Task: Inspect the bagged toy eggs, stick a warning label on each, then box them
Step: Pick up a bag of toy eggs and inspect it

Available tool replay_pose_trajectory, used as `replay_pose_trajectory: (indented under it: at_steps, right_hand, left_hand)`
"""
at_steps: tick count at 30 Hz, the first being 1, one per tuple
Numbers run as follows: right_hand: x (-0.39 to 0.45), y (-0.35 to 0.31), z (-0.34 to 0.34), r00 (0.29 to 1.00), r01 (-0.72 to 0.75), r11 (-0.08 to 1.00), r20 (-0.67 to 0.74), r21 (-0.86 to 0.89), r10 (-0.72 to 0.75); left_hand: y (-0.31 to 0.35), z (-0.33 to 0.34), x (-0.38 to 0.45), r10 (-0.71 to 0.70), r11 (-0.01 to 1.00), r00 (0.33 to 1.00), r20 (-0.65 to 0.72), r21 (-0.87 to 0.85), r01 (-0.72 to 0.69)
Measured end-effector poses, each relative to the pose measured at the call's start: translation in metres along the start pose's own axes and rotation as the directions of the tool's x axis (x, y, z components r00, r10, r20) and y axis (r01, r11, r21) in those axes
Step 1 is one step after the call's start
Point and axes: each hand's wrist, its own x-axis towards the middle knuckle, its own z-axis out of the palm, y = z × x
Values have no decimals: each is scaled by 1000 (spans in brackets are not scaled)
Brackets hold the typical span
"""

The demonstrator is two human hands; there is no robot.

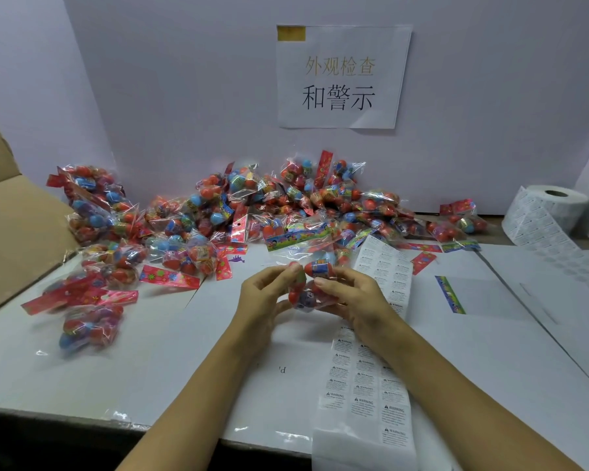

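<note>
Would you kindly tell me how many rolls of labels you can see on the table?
1: a white roll of labels stands at the far right of the table, its strip trailing forward. More may lie beyond the picture's right edge.

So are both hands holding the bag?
Yes, the left hand and right hand both pinch the bag of eggs.

A packing and inspection station in a small factory or warehouse. A printed paper sign (342, 76) in Chinese characters is taped to the plain partition wall behind a white desk (150, 351). A heap of bagged toy eggs (286, 205) lies along the wall, a roll of warning labels (546, 215) stands at right, and an open cardboard box (11, 212) sits at left.
</note>
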Motion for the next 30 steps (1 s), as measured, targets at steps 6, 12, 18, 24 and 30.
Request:
replay_pose_trajectory:
  at_steps: [6, 12, 18, 24, 30]
  right_hand:
    - [-3, -4, 3, 995, -79, 993, -63, -90, 74]
    - [-4, -8, 6, 993, -90, 995, -78, -49, 86]
    - [-3, -4, 4, 994, -85, 996, -74, -8, 84]
    - [2, -6, -2, 989, -54, 992, -134, 114, 70]
    - [2, -4, -5, 996, 10, 998, -88, 64, -4]
  left_hand:
    - [1, 0, -2, -23, 997, 999, 39, 78, 20]
    - [4, 2, -1, -62, 996, 998, 14, 72, 61]
    - [0, 1, -3, -42, 996, 997, 57, 75, 38]
    - [-1, 2, -6, -37, 996, 993, 109, 84, 28]
    - [1, -1, -2, 54, 998, 998, 15, -21, -54]
